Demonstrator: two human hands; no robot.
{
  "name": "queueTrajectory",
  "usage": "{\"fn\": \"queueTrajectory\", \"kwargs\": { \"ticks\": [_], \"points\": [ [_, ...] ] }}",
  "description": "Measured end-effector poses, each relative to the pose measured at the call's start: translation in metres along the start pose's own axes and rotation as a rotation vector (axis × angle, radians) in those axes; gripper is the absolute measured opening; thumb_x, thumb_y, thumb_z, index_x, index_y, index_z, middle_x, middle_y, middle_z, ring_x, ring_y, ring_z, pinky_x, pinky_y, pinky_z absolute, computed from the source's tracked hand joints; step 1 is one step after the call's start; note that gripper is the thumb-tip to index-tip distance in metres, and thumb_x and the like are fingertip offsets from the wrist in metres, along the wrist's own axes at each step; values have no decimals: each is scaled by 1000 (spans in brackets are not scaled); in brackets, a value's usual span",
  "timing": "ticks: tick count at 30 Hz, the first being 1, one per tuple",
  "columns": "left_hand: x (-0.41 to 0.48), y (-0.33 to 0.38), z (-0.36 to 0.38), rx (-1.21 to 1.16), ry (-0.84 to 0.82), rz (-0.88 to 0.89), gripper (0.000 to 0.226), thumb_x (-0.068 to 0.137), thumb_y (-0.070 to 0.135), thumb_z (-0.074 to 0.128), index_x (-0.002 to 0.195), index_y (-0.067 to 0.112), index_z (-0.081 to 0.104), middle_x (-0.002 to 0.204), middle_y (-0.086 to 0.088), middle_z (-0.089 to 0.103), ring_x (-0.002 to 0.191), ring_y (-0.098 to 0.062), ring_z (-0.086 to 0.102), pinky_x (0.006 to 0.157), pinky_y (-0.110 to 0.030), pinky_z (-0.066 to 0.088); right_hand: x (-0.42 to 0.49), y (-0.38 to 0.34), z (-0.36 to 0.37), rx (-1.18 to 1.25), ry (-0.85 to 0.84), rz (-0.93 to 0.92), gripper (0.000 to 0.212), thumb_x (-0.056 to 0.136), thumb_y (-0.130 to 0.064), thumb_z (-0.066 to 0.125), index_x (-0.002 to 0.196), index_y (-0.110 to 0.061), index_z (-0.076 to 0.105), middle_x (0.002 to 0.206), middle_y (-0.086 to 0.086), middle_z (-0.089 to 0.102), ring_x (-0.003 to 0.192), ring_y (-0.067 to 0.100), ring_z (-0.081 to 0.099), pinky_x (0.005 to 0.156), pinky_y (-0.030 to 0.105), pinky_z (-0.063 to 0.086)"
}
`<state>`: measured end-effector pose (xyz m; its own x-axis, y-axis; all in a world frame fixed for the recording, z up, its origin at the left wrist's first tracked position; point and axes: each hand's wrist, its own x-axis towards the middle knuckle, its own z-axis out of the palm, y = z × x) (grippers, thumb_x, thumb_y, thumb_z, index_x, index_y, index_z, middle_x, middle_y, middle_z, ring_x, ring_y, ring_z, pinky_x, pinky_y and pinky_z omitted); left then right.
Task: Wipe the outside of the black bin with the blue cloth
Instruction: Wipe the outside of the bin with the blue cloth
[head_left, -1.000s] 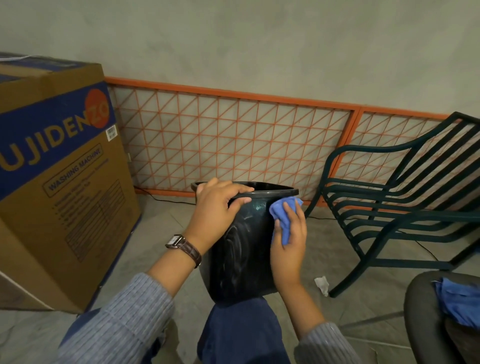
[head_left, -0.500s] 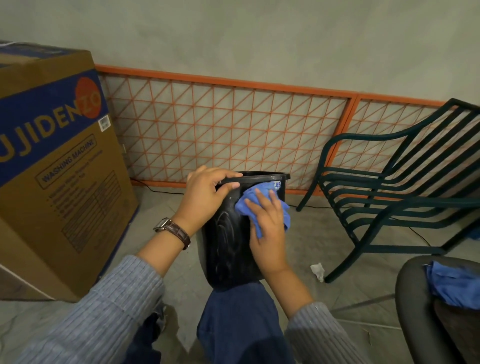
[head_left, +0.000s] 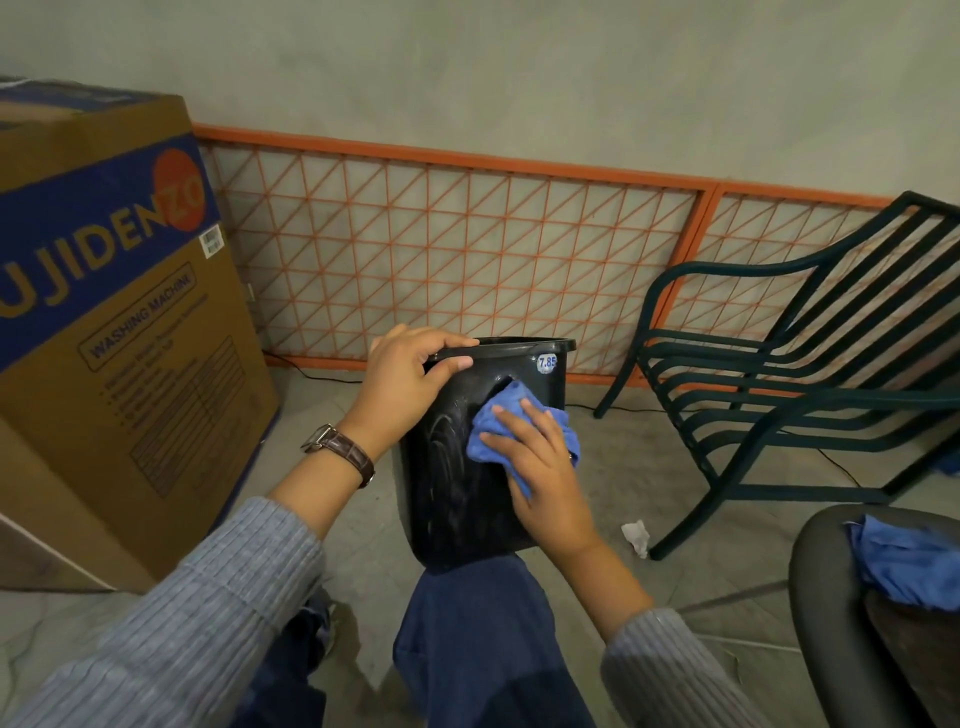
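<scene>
Head view is all I have, looking down over my knees at the work. The black bin (head_left: 457, 467) rests with its base on my right knee (head_left: 483, 623), tipped a little away from me, its mouth toward the orange lattice panel (head_left: 467, 260) along the wall. My left hand (head_left: 405, 379) is clamped on the near rim, fingers hooked over the lip and thumb pressing the outside wall. My right hand (head_left: 540, 467) lies flat and spread on the facing side, pressing the bunched blue cloth (head_left: 498, 426) against the plastic; the cloth is pinned under my palm and fingers, not pinched between them.

I judge the bin light and hollow, thin moulded plastic that will flex under a hard push, so the rim is the right place to hold it: stiffest there, and it gives a lip to hook. The wall looks glossy with pale smears, so I expect it to be slick and to swivel on my knee if the left grip loosens. The cloth is soft and limp and will bunch or slide out unless I keep broad pressure on it. A round price sticker (head_left: 547, 362) sits just under the rim; rubbing could peel it.

To the left stands a washing-machine carton (head_left: 104, 312), to the right a dark green chair (head_left: 779, 374). Both are well apart from the bin.
</scene>
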<state>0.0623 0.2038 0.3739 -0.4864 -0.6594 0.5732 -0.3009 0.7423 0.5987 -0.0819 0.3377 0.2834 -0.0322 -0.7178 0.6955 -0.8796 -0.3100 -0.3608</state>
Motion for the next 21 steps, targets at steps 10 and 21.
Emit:
{"fn": "queueTrajectory", "kwargs": {
  "ticks": [10, 21],
  "points": [
    [-3, -2, -2, 2, 5, -11, 18, 84, 33, 63, 102, 35, 67, 97, 21, 63, 89, -11, 52, 87, -40, 39, 3, -4, 5, -8, -15, 16, 30, 92, -21, 52, 121, -16, 58, 140, 0, 46, 140, 23, 23, 112, 49, 25],
    [0, 3, -3, -4, -12, 13, 16, 84, 31, 64, 99, 33, 68, 94, 26, 59, 86, -5, 49, 87, -39, 41, -9, -3, 6, 12, 3, 9, 24, 90, -12, 53, 112, -15, 62, 134, 1, 52, 138, 24, 28, 112, 49, 25]
  ]
}}
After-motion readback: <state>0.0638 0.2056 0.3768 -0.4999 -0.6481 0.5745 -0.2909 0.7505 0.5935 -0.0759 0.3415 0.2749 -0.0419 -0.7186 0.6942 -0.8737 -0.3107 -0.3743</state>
